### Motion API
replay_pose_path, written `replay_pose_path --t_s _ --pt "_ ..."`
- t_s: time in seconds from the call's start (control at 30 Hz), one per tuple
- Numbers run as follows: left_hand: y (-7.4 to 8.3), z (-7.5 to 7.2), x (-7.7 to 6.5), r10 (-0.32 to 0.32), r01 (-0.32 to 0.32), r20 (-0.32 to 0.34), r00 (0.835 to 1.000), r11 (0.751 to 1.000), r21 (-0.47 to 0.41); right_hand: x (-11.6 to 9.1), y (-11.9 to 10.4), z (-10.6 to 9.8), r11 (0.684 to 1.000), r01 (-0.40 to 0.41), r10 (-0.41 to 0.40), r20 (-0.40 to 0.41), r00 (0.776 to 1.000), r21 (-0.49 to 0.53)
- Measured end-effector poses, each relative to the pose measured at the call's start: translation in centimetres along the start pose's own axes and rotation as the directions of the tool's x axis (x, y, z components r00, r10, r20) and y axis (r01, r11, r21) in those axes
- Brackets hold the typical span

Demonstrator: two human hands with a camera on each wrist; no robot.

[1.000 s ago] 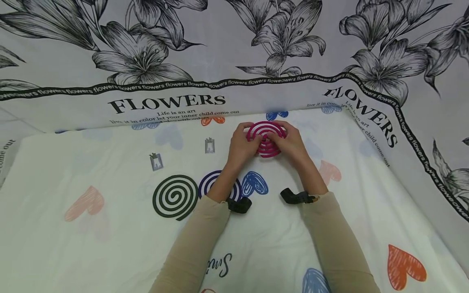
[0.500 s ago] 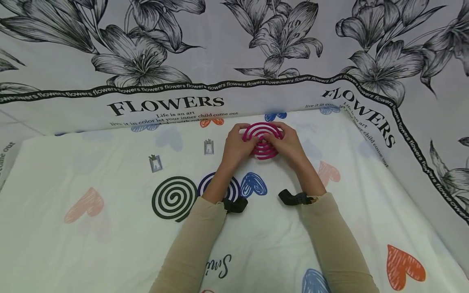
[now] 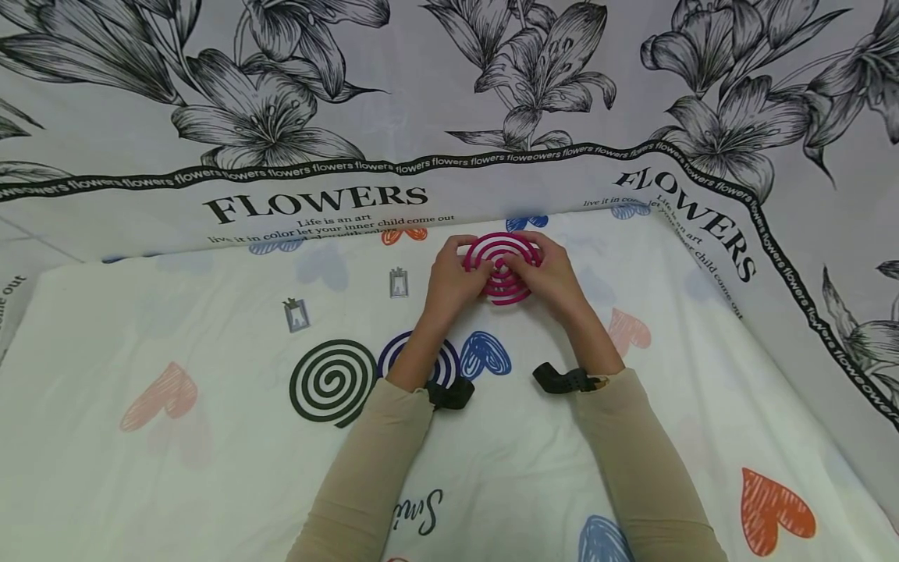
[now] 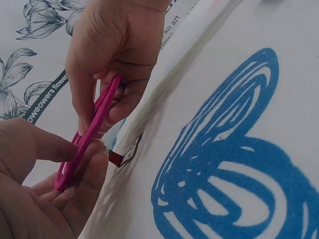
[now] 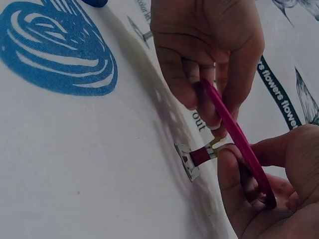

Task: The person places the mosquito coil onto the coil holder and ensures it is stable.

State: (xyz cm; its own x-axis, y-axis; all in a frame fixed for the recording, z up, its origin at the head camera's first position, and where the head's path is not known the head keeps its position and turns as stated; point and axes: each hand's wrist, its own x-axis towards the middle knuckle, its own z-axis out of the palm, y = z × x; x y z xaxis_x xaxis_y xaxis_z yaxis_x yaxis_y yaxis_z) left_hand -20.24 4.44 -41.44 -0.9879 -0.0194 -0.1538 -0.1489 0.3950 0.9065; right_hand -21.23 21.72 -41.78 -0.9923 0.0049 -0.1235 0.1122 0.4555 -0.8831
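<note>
A pink mosquito coil is held near the far edge of the bed-like white cloth, between my two hands. The left hand pinches its left side, thumb on the face near the centre and fingers behind. From the right, the right hand grips it in the same way. Both wrist views show the coil edge-on and tilted. Beneath it, a small metal coil stand lies on the cloth, its raised, red-looking tab reaching up toward the coil's middle. Fingers hide whether the tab's tip enters the coil.
Left of the forearms lie a dark green coil and a dark blue coil, partly covered by the left wrist. Two more metal stands lie farther back on the left. A flower-printed cloth rises behind.
The left hand and the pink coil have shifted slightly left over the last second. Both hands keep their hold, and the other coils and stands stay put.
</note>
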Motion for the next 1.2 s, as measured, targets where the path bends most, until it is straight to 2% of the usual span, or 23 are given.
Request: replay_pose_path --t_s 0.3,0.53,0.8,1.2 --pt "0.06 0.39 0.01 0.004 -0.004 0.001 1.000 1.000 0.007 0.10 0.32 -0.17 0.999 -0.012 0.011 -0.027 1.000 -0.053" --pt "-0.44 0.87 -0.22 -0.039 0.039 0.008 0.999 0.999 -0.001 -0.09 0.76 -0.21 0.997 -0.036 0.036 -0.004 0.999 -0.064" --pt "-0.48 0.60 -0.24 -0.020 0.020 -0.015 1.000 1.000 -0.017 0.00 0.48 0.10 0.999 0.004 -0.004 -0.008 1.000 -0.044" --pt "-0.33 0.50 0.06 -0.011 0.011 -0.009 1.000 1.000 -0.017 0.32 0.58 0.08 0.999 0.007 -0.008 -0.010 1.000 -0.053"
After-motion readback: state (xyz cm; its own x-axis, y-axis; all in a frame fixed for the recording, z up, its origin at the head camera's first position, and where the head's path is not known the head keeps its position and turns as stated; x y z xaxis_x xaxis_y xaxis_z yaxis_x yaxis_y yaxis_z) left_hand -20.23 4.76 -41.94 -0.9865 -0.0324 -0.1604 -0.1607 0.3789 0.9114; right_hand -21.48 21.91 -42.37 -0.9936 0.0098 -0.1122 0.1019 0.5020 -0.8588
